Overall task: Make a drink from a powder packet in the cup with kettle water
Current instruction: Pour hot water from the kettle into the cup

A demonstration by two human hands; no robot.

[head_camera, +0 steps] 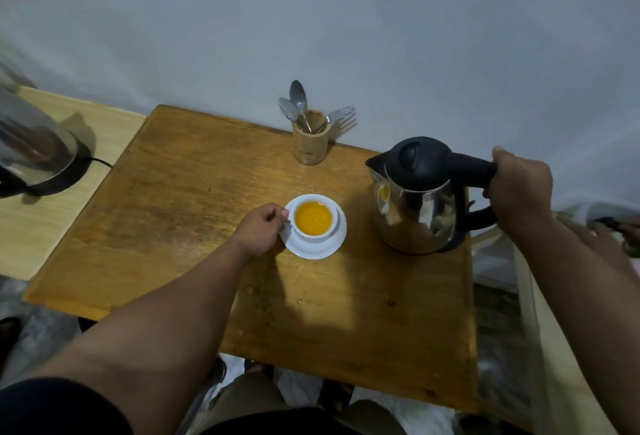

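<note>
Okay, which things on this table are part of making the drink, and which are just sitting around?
In use: cup of orange drink, its saucer, kettle, left hand, right hand.

Lying about: wooden holder with spoons and fork, second kettle.

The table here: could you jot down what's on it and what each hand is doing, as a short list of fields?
surface: wooden table against a pale wall
cup: white cup on a saucer, filled with orange liquid
left hand: left hand pinches the cup's handle
kettle: steel kettle with black lid, upright on the table, right of the cup
right hand: right hand grips the kettle's handle
cutlery: wooden holder behind the cup, with spoons and a fork
powder packet: none in view
</note>
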